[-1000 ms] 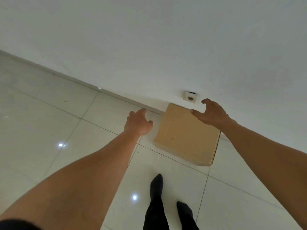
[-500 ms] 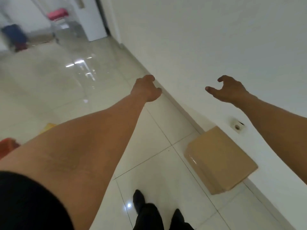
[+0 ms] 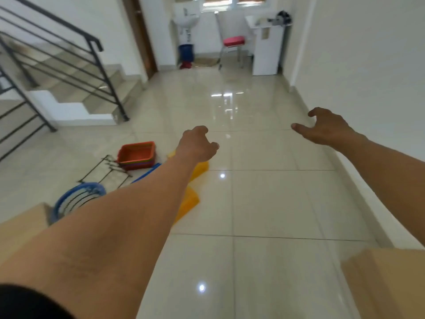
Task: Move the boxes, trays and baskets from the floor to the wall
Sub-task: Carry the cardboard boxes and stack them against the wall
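Fingers (image 3: 200, 129) loosely curled, left hand (image 3: 195, 146) and right hand (image 3: 326, 130) empty, box (image 3: 386, 284) beside wall (image 3: 368, 88)

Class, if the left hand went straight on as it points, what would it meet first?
Probably nothing near: the left hand points out over the tiled floor, and the way looks free, though depth is unclear.

There are two cardboard boxes: the right box (image 3: 386, 284) and the left box (image 3: 20, 226), both near. There are two yellow trays: the far yellow tray (image 3: 201, 169) and the near yellow tray (image 3: 188, 201). On the left are one red basket (image 3: 135, 155), one round blue basket (image 3: 78, 199) and one black wire rack (image 3: 112, 163). Far away is one pink stool (image 3: 233, 41).
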